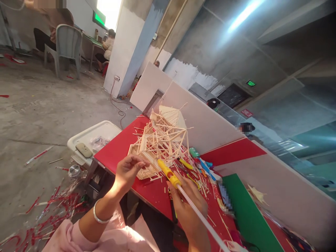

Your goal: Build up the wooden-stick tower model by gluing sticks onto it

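Note:
A model building of thin wooden sticks (161, 141) stands on the red table (118, 148). My left hand (128, 173), a silver bangle on its wrist, has its fingers curled in a pinch at the model's near edge, touching the sticks. My right hand (187, 204) is closed on a yellow glue gun (169, 175) with a long clear glue stick (202, 217) trailing back from it. The gun's nozzle points at the model's base.
Loose sticks, pens and small tools (199, 168) litter the table beside a green mat (245, 213). White partition boards (207, 119) back the table. A white stool (91, 134) carries a remote. Scraps cover the floor; people sit at far tables.

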A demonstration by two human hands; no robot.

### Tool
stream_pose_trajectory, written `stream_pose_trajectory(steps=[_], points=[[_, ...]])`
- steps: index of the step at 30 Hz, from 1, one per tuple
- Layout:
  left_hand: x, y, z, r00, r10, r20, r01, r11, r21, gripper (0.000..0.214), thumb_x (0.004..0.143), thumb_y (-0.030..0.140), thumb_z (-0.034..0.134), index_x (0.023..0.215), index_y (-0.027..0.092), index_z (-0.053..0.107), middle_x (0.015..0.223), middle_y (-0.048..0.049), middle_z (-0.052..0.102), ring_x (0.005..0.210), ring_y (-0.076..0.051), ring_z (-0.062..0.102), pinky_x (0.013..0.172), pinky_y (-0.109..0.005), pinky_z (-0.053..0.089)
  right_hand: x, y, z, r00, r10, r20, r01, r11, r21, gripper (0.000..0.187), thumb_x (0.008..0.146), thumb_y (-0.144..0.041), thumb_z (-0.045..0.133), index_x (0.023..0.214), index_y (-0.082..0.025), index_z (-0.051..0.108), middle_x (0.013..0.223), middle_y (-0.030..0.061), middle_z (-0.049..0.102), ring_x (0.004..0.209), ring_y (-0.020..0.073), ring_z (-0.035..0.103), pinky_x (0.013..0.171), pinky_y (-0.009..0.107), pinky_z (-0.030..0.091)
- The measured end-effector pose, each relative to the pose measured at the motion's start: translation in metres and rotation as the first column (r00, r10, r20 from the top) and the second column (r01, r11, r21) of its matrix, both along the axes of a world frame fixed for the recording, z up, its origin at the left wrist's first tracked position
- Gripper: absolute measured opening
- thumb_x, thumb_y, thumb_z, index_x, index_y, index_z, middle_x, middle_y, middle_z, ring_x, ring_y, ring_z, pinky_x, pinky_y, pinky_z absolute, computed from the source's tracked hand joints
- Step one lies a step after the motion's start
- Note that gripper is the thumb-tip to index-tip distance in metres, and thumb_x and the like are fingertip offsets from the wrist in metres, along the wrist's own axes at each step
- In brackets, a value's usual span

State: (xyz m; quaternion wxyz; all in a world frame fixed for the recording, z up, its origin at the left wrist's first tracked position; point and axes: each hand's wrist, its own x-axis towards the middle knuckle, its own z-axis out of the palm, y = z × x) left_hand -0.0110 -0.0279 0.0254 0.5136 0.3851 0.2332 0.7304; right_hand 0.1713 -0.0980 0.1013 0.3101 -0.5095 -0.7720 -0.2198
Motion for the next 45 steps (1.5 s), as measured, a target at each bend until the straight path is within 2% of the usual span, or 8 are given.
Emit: stream_pose_trajectory(steps=[8, 13, 19, 25, 28, 31, 36, 45], points=[[-0.01, -0.006, -0.012, 1.0, 0.012, -0.021, -0.013, 0.996, -0.083, 0.034, 0.091, 0.046, 0.062, 0.072, 0.018, 0.054, 0.052, 0.0027, 0.056, 0.049, -0.009, 0.05, 0.052, -0.021, 0.042, 0.004, -0.013, 0.007, 0.998, -0.011, -0.054, 0.013, 0.999, 0.04, 0.032, 0.088, -0.022, 0.068, 0.12, -0.022, 0.067, 0.101, 0.0084, 0.073, 0.087, 0.0182, 0.07, 0.08, 0.029, 0.058], [-0.014, -0.029, 0.001, 0.937, -0.273, -0.218, 0.294, 0.954, 0.068, 0.044, 0.092, 0.051, 0.057, 0.065, 0.017, 0.06, 0.058, -0.0067, 0.065, 0.056, -0.016, 0.061, 0.057, -0.028, 0.049, -0.01, -0.007, -0.011, 0.96, 0.054, -0.274, -0.121, 0.965, -0.234, 0.03, 0.09, -0.026, 0.063, 0.12, -0.025, 0.067, 0.104, 0.0073, 0.072, 0.091, 0.0189, 0.07, 0.078, 0.028, 0.058], [-0.044, -0.013, 0.006, 0.974, 0.214, -0.07, -0.216, 0.976, -0.028, 0.027, 0.076, 0.037, 0.078, 0.073, 0.017, 0.06, 0.066, -0.0034, 0.069, 0.058, -0.015, 0.064, 0.059, -0.028, 0.054, 0.011, -0.023, -0.005, 0.914, -0.012, -0.405, -0.142, 0.926, -0.35, 0.018, 0.09, -0.035, 0.063, 0.094, -0.021, 0.074, 0.088, 0.0042, 0.074, 0.075, 0.0173, 0.07, 0.063, 0.022, 0.055], [-0.101, -0.003, -0.045, 0.623, 0.474, -0.622, -0.68, 0.722, -0.13, 0.027, 0.084, 0.038, 0.063, 0.066, 0.019, 0.058, 0.045, 0.0064, 0.047, 0.039, -0.008, 0.04, 0.039, -0.019, 0.031, 0.038, -0.028, 0.003, 0.893, -0.157, -0.423, 0.141, 0.988, -0.07, 0.019, 0.087, -0.037, 0.066, 0.089, -0.02, 0.074, 0.07, 0.0019, 0.069, 0.057, 0.0155, 0.062, 0.051, 0.024, 0.048], [-0.114, -0.012, -0.072, 0.234, 0.324, -0.916, -0.594, 0.794, 0.129, 0.032, 0.083, 0.044, 0.065, 0.061, 0.02, 0.065, 0.046, 0.0019, 0.052, 0.045, -0.012, 0.045, 0.042, -0.022, 0.031, 0.035, -0.02, -0.008, 0.898, -0.115, -0.425, 0.102, 0.993, -0.052, 0.018, 0.088, -0.035, 0.065, 0.095, -0.02, 0.073, 0.077, 0.0029, 0.07, 0.061, 0.0153, 0.063, 0.054, 0.024, 0.05], [-0.108, -0.014, -0.083, 0.075, 0.41, -0.909, -0.432, 0.835, 0.341, 0.03, 0.088, 0.044, 0.061, 0.073, 0.022, 0.073, 0.088, -0.0062, 0.074, 0.076, -0.019, 0.066, 0.065, -0.026, 0.047, 0.03, -0.01, -0.017, 0.909, -0.084, -0.408, 0.107, 0.994, 0.033, 0.016, 0.089, -0.031, 0.066, 0.099, -0.02, 0.071, 0.084, 0.0056, 0.069, 0.073, 0.0178, 0.066, 0.063, 0.027, 0.054], [-0.082, -0.006, -0.071, 0.197, 0.523, -0.829, -0.532, 0.768, 0.358, 0.022, 0.089, 0.038, 0.059, 0.095, 0.023, 0.075, 0.093, -0.0054, 0.076, 0.078, -0.018, 0.07, 0.074, -0.026, 0.053, 0.032, -0.005, -0.022, 0.923, -0.053, -0.381, 0.068, 0.997, 0.027, 0.015, 0.09, -0.026, 0.065, 0.104, -0.021, 0.069, 0.085, 0.0055, 0.066, 0.075, 0.0173, 0.067, 0.066, 0.028, 0.057], [-0.032, -0.014, -0.032, 0.428, 0.421, -0.8, -0.392, 0.884, 0.256, 0.019, 0.088, 0.032, 0.064, 0.079, 0.019, 0.073, 0.07, -0.0012, 0.073, 0.059, -0.012, 0.065, 0.056, -0.019, 0.05, 0.039, -0.008, -0.039, 0.897, -0.006, -0.442, -0.012, 0.999, -0.037, 0.026, 0.089, -0.025, 0.065, 0.116, -0.023, 0.066, 0.1, 0.0082, 0.07, 0.09, 0.0202, 0.07, 0.075, 0.03, 0.06]])
